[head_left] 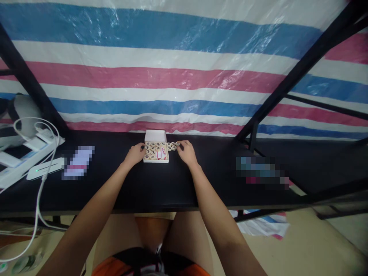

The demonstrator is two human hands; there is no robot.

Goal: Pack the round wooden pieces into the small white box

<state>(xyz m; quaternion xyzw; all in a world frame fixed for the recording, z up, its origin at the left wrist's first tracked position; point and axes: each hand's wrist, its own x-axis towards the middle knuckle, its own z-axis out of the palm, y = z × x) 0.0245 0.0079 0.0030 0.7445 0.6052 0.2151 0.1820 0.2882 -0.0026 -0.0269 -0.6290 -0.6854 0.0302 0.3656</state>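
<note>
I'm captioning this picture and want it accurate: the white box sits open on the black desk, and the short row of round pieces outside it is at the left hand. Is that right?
Not quite: the head view shows the round pieces outside the box at the right hand. The white box does sit open on the black desk.

We have box [156, 161] on table [155, 188], between left hand [135, 154] and right hand [187, 152], left fingers at its side. Lid [155, 136] at box's back edge. Pieces [148, 151] in box; short row of pieces [172, 146] between box and our right hand. Well left of our left hand: blurred item [78, 163], then cable [40, 191]. Well right of our right hand: another blurred item [261, 170]. Behind table, beyond our hands: sheet [161, 80].
</note>
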